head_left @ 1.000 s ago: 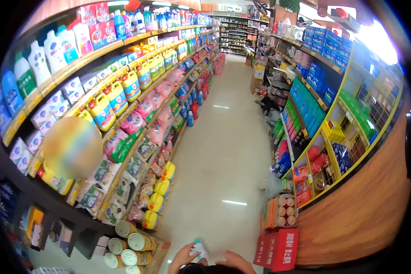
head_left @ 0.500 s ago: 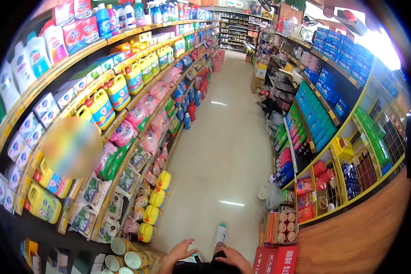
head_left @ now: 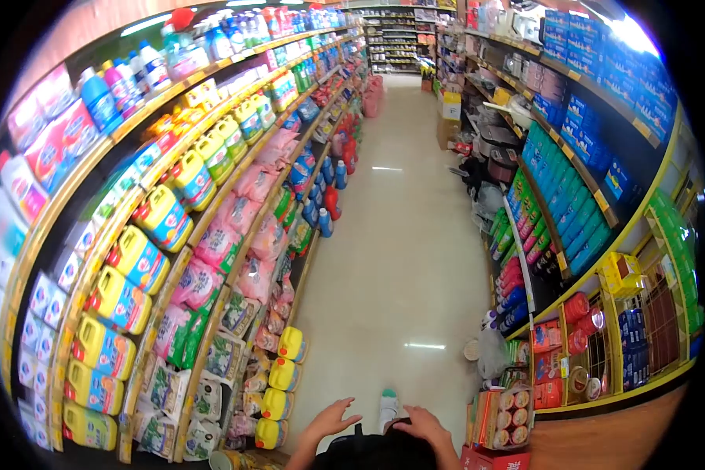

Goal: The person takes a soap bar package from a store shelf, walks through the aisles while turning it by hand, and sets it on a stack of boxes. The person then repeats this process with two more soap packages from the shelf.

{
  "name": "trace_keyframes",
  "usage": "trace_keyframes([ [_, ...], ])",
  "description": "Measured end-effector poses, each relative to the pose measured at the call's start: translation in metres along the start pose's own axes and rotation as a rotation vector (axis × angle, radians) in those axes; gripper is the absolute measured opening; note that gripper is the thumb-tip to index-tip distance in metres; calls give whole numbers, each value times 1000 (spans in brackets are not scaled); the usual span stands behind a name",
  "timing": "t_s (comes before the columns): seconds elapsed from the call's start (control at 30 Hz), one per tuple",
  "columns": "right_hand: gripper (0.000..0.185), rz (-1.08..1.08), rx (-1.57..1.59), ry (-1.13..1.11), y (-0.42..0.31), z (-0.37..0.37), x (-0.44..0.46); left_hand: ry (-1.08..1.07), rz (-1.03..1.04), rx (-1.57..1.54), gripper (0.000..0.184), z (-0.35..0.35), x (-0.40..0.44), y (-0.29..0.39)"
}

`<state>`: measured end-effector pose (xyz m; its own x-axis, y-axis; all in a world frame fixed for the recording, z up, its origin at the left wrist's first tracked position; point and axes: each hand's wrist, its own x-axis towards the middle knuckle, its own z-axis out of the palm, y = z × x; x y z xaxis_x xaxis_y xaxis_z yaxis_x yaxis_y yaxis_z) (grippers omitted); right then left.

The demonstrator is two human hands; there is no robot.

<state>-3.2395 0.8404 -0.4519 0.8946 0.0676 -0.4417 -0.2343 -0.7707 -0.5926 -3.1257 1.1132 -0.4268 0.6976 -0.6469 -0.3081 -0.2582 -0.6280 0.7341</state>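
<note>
Two spread wide: left hand, right hand | aisle floor open between shelf edges

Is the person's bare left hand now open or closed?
Open: the bare left hand has its fingers extended, not curled into a fist, and nothing visible in its grasp.

We log a pale, glossy floor; yellow jugs line its left edge. Left shelf: bottles up top, pink bags lower. Right shelf: blue boxes, teal packs beneath.
</note>
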Motion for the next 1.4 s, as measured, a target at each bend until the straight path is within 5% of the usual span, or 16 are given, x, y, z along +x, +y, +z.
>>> trace_keyframes([
  [0.2, 75, 22, 39, 52, 11, -91, 54, -3, 46, 39, 67, -27, 94, 44],
  [0.47, 75, -17, 115, 25, 44, -111, 114, -97, -34, -24, 66, -48, 152, 79],
  [0.93, 76, 195, 202, 196, 109, -181, 180, -246, 122, 44, 70, -85, 354, 61],
  [1.4, 75, 150, 141, 145, 84, -378, 352, -191, 124, 143, 71, -168, 551, 74],
])
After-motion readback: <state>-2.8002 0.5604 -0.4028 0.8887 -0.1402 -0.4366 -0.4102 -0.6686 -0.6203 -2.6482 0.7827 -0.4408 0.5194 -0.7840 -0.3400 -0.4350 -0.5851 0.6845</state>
